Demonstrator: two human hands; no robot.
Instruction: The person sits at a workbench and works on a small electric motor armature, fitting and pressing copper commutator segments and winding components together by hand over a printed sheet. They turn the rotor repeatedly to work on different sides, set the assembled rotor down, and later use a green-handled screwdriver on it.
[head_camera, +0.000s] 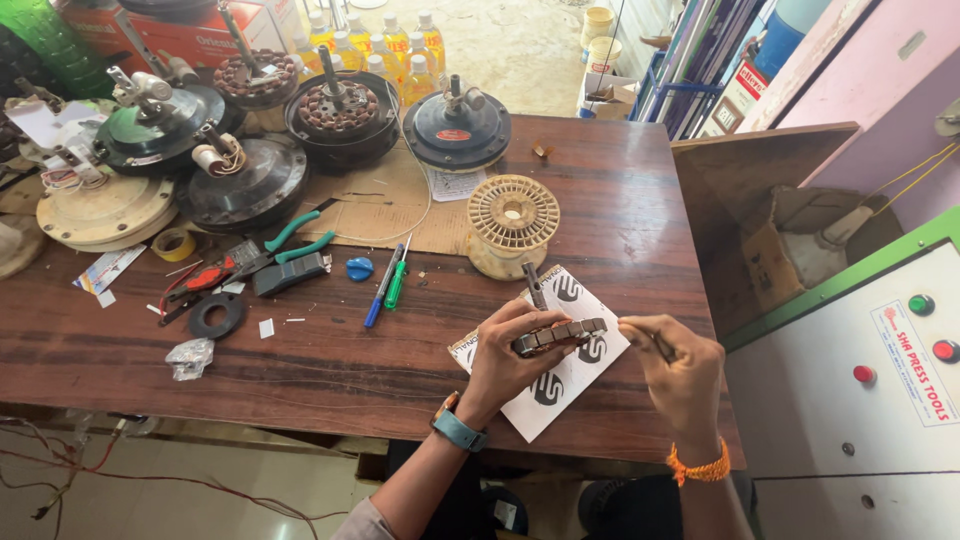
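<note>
Keep your left hand (505, 350) clamped on the metal ring (560, 335) above the white card (560, 385) on the worktop (330, 370); steady the thin tool (655, 343) pinched in your right hand (680, 370).

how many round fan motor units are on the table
5 in the table's far left part: a cream one at the left edge, a green-topped one, a dark one, an open one showing copper windings, and a black one. Another sits behind; more may be hidden.
</note>
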